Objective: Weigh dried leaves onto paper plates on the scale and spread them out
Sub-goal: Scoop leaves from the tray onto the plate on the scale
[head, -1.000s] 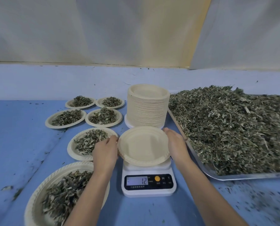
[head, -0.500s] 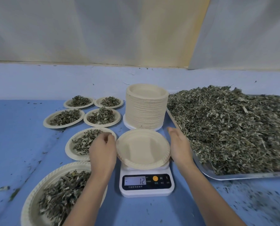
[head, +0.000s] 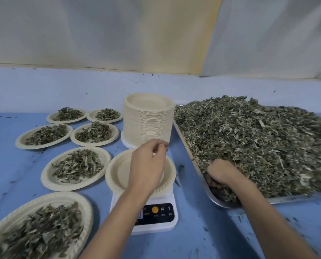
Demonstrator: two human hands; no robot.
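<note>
An empty paper plate (head: 118,171) sits on the white digital scale (head: 161,221) in the middle. My left hand (head: 148,165) hovers over the plate with its fingers loosely curled and nothing in it. My right hand (head: 223,174) is dug into the near left corner of the dried leaves (head: 259,139) heaped on the metal tray (head: 294,200), its fingers curled into the leaves and partly hidden by them. My left forearm covers part of the scale's display.
A tall stack of empty paper plates (head: 147,122) stands behind the scale. Several plates with spread leaves (head: 77,167) lie to the left on the blue table (head: 221,236). Leaf crumbs dot the table on the right.
Both hands let go of the plate's rim. My left hand rose over the plate, and my right hand moved right into the leaves on the tray.
</note>
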